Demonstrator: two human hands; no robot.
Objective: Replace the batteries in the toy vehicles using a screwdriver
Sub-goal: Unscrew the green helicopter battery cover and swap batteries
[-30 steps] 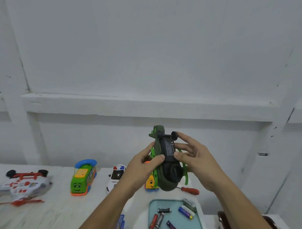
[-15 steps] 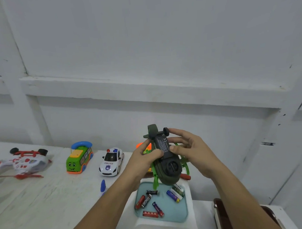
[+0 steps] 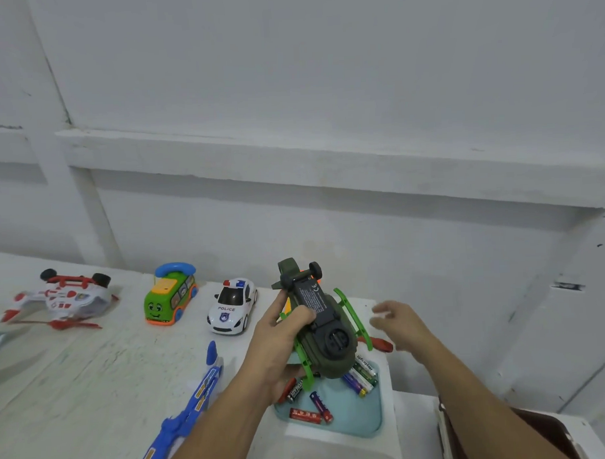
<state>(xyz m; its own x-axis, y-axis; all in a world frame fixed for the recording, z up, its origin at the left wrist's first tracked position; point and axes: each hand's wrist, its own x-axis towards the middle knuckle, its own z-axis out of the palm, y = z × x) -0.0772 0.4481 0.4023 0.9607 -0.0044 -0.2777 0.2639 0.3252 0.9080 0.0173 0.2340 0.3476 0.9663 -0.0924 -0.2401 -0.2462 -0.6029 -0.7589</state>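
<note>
— Toy helicopter (image 3: 320,326) — where?
— Belly-up above tray (image 3: 366,419) of batteries (image 3: 309,414), clamped in left grip (image 3: 281,336), lengthwise near to far, tail far.
— Right grip (image 3: 400,325)?
— Spread apart, empty, blurred, just right of helicopter.
— Screwdriver (image 3: 380,344)?
— Red-handled, lying past tray's far right corner, between helicopter and right grip, lower. Closer to right grip than left; probably a short reach down for handle next.

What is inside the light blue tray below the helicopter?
Loose batteries lie in the tray, red, purple and green ones. The helicopter, held by the left hand, covers the tray's far part, so the full count is hidden.
</note>
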